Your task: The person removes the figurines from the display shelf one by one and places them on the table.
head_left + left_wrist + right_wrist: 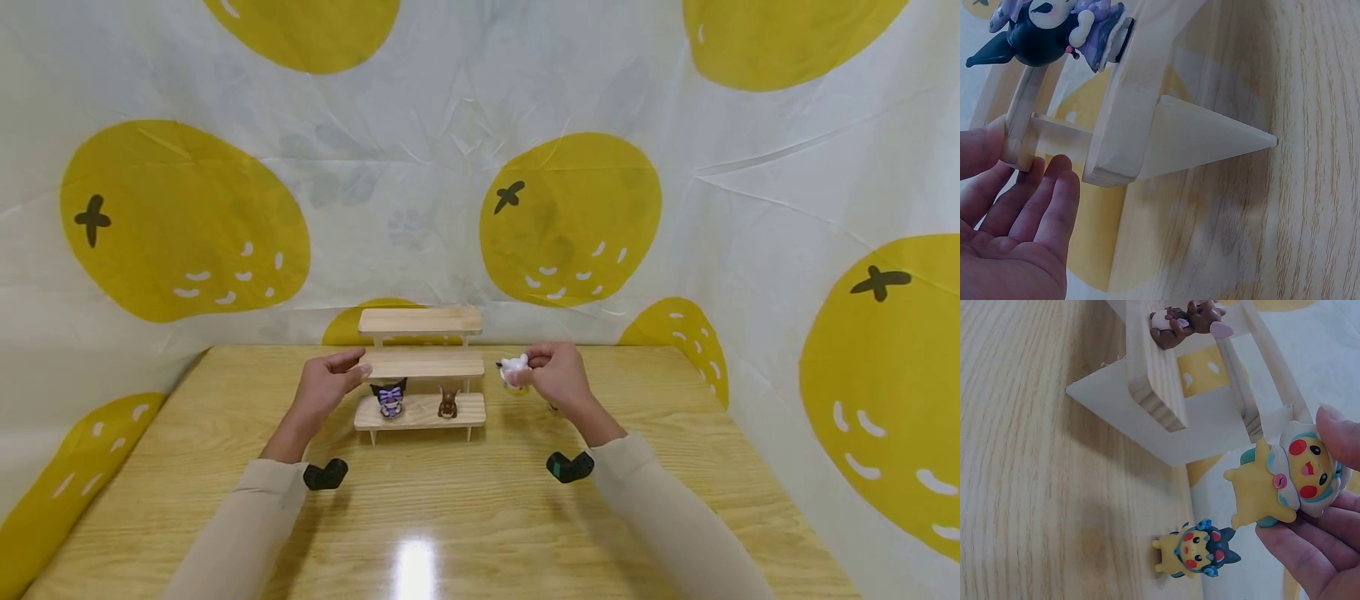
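Observation:
A three-tier wooden display stand (423, 364) stands on the table. My left hand (322, 390) pinches the left end of its middle shelf (1017, 125), thumb on one face and fingers behind. In my right hand (561, 377) is a yellow Pikachu figurine (1300, 465) with a white hood, held between thumb and fingers, raised to the right of the stand. On the bottom shelf sit a purple-dressed figurine (391, 402) with a dark hood, at the left, and a brown long-eared figurine (1182, 325), toward the right.
Another Pikachu figurine (1192, 550) with a dark blue hood stands on the table right of the stand, mostly hidden by my right hand in the head view. The wooden table (450, 517) meets a white cloth (420, 200) printed with yellow fruit.

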`<state>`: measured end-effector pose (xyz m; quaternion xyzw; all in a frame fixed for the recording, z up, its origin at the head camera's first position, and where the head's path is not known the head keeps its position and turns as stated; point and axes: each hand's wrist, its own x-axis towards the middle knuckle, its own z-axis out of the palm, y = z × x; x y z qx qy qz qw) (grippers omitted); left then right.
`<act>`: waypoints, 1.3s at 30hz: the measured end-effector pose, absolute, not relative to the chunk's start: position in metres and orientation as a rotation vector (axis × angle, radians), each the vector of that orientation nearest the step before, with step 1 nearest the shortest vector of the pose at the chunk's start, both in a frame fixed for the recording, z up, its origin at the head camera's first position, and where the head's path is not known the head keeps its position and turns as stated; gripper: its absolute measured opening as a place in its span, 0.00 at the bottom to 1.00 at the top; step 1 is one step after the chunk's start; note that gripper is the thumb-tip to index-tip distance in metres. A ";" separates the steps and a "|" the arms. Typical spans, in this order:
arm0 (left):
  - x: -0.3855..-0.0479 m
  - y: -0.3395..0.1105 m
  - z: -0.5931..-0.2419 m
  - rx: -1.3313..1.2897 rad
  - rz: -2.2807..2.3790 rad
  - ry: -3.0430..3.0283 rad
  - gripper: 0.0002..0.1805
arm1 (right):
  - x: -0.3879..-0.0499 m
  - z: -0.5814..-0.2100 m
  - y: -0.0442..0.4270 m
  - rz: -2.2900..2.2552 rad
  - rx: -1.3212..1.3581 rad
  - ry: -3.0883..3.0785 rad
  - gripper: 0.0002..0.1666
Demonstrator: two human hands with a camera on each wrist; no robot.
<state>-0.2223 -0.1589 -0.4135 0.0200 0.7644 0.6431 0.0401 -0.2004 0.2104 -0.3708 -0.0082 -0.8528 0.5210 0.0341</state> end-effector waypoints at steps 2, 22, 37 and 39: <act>-0.222 -0.158 -0.413 0.064 1.969 2.344 0.31 | -0.200 -0.372 0.212 1.600 -0.019 -2.621 0.15; -0.222 -0.161 -0.415 0.096 1.956 2.350 0.31 | -0.199 -0.385 0.219 1.573 -0.039 -2.644 0.15; -0.225 -0.162 -0.420 0.103 1.943 2.361 0.31 | -0.198 -0.396 0.220 1.549 -0.078 -2.653 0.22; -0.225 -0.162 -0.421 0.106 1.946 2.359 0.32 | -0.199 -0.397 0.220 1.543 -0.076 -2.645 0.21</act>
